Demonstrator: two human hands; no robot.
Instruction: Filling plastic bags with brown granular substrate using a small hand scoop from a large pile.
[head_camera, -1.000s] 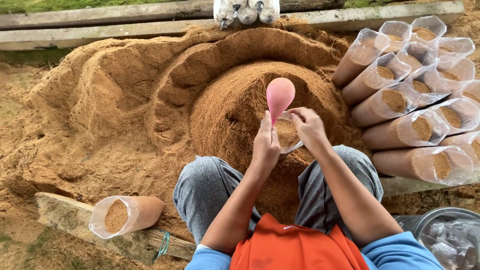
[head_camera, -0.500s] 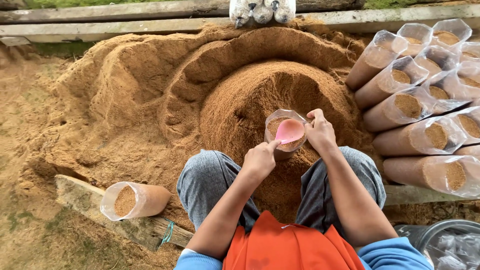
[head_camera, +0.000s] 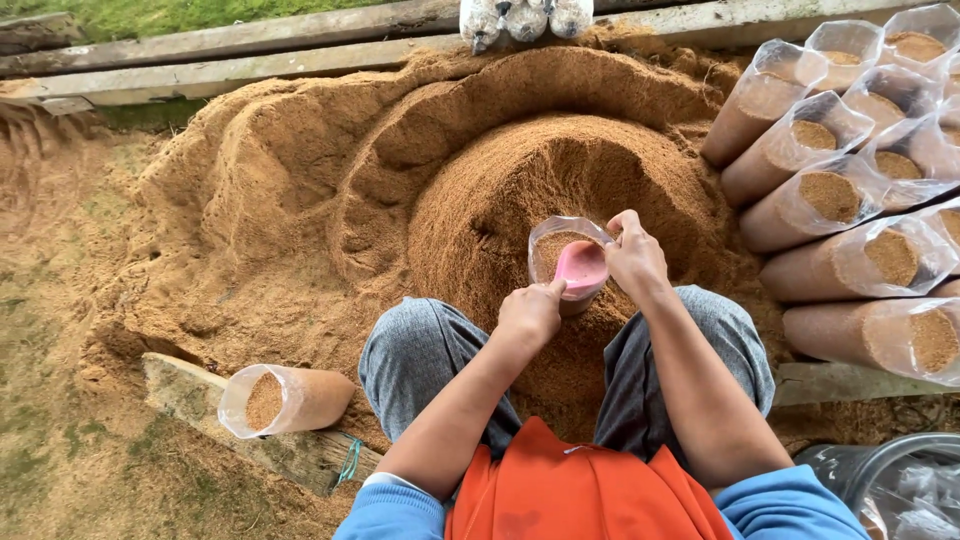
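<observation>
I sit in front of a big mound of brown sawdust (head_camera: 560, 170). A clear plastic bag (head_camera: 556, 240), partly filled with sawdust, stands upright against the mound between my knees. My right hand (head_camera: 636, 262) pinches the bag's rim on its right side. My left hand (head_camera: 530, 312) is closed around the lower end of a pink scoop-like tool (head_camera: 582, 268), whose rounded head sits down in the bag's mouth. How the fingers lie on the handle is hidden.
Several filled clear bags (head_camera: 850, 200) lie stacked on their sides at the right. One filled bag (head_camera: 285, 400) rests on a wooden plank (head_camera: 200, 400) at the lower left. Planks (head_camera: 250, 55) border the far side. A container with plastic (head_camera: 900, 490) sits at the lower right.
The pink tool, raised above the bag a second ago, has come down into the bag's mouth. My right hand stayed at the rim.
</observation>
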